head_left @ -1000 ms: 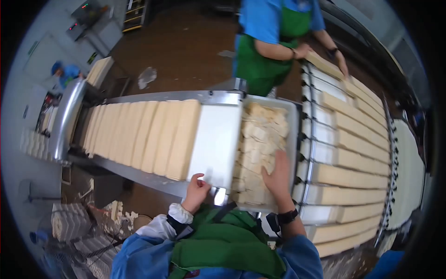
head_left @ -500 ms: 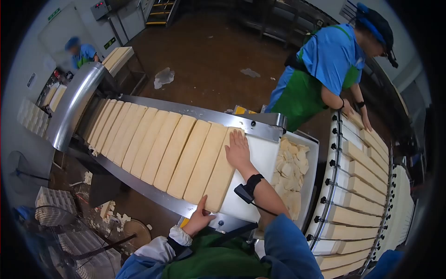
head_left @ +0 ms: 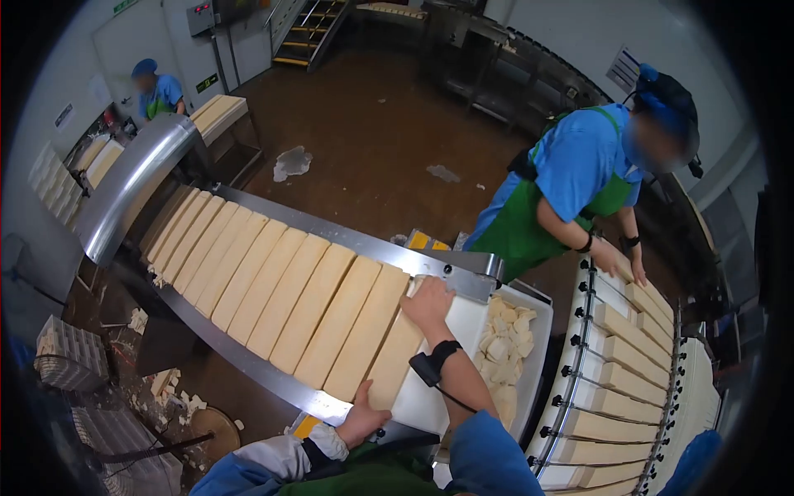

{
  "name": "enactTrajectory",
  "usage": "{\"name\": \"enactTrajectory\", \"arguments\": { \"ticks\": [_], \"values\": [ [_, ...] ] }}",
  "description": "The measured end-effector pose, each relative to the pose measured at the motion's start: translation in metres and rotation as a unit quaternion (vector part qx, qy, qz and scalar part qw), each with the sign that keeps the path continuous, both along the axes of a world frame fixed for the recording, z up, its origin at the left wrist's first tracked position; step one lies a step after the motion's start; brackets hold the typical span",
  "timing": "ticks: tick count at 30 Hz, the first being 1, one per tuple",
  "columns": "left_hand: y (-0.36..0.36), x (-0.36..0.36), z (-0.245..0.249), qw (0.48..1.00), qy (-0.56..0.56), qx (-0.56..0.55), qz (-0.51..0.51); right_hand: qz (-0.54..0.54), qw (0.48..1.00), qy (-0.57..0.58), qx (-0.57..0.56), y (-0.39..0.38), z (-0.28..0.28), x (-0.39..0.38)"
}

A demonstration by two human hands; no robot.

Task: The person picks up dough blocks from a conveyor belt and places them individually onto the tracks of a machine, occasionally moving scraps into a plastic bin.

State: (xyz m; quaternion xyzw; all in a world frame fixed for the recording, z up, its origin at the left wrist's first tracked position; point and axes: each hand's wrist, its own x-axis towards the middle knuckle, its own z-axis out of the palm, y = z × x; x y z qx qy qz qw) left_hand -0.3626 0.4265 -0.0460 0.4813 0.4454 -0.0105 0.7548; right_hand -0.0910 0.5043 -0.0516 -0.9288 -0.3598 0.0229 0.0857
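And here the right hand [head_left: 428, 304] covers the far end of the last slab [head_left: 395, 354], the metal hood [head_left: 136, 186] hides one conveyor [head_left: 468, 318] end, the wall notice [head_left: 623, 68] is illegibly small, and the bottom edge crops the wearer's apron [head_left: 364, 474]!

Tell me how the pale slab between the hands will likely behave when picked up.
The pale slab will probably be fairly stiff, since its long edges look straight between the left hand and right hand. It seems unlikely to roll, lying flat. Bending might break it, if the similar-looking pale pieces nearby are the same material.
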Motion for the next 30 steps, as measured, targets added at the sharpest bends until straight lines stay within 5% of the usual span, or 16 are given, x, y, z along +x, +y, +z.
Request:
{"name": "enactTrajectory", "arguments": {
  "ticks": [5, 8, 12, 15, 17, 20, 26, 30],
  "values": [
    [-0.01, 0.006, -0.014, 0.942, 0.04, 0.292, -0.163, -0.118, 0.99, -0.071, -0.039, -0.091, 0.0, 0.034],
    [0.001, 0.023, -0.003, 0.896, 0.046, 0.354, -0.264, -0.141, 0.989, 0.025, -0.026, -0.156, 0.007, 0.057],
    [0.01, 0.042, 0.004, 0.861, 0.11, 0.375, -0.324, -0.121, 0.944, 0.297, 0.08, -0.233, 0.053, 0.041],
    [0.007, 0.051, -0.013, 0.806, 0.19, 0.45, -0.334, 0.06, 0.976, 0.199, -0.06, -0.274, 0.035, 0.021],
    [0.007, 0.056, -0.022, 0.788, 0.215, 0.483, -0.317, -0.054, 0.989, 0.128, -0.055, -0.284, 0.037, -0.017],
    [0.01, 0.063, -0.005, 0.823, 0.111, 0.458, -0.316, -0.131, 0.989, 0.068, 0.003, -0.31, 0.012, -0.053],
    [-0.05, 0.11, 0.043, 0.747, -0.069, 0.522, -0.406, -0.31, 0.945, -0.025, 0.103, -0.41, 0.081, -0.112],
    [-0.126, 0.118, 0.083, 0.755, -0.195, 0.362, -0.511, -0.384, 0.92, 0.019, 0.081, -0.526, 0.128, -0.118]
  ]
}}
